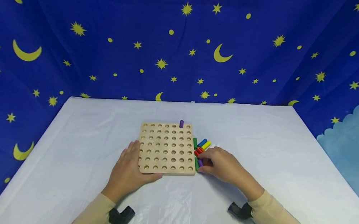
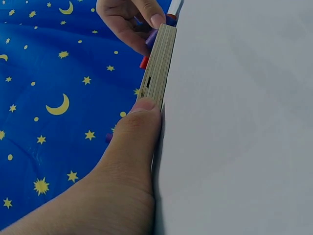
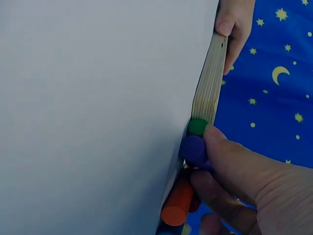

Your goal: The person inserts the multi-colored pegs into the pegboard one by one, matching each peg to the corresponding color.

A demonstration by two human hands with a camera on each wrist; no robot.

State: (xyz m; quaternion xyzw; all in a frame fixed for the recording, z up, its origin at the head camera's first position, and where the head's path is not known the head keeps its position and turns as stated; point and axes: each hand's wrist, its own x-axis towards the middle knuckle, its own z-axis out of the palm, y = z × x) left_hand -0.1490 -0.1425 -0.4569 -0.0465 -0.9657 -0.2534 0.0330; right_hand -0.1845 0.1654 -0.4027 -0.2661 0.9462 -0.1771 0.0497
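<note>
A square wooden pegboard (image 1: 169, 149) with rows of round holes lies on the table. One purple peg (image 1: 181, 124) stands upright in its far row. My left hand (image 1: 128, 168) rests against the board's near left corner, fingers straight along the left side and thumb against the front edge. At the board's right side, my right hand (image 1: 223, 166) reaches into a small pile of pegs. Its thumb and index finger pinch a purple peg (image 3: 194, 149) beside a green peg (image 3: 198, 127). An orange-red peg (image 3: 177, 208) lies by the fingers.
Blue (image 1: 202, 142) and yellow (image 1: 207, 145) pegs lie just beyond the right hand, with another green peg (image 1: 195, 143) along the board's edge. A white cloth covers the table (image 1: 92, 136). Behind it hangs a blue curtain (image 1: 126, 24) with moons and stars.
</note>
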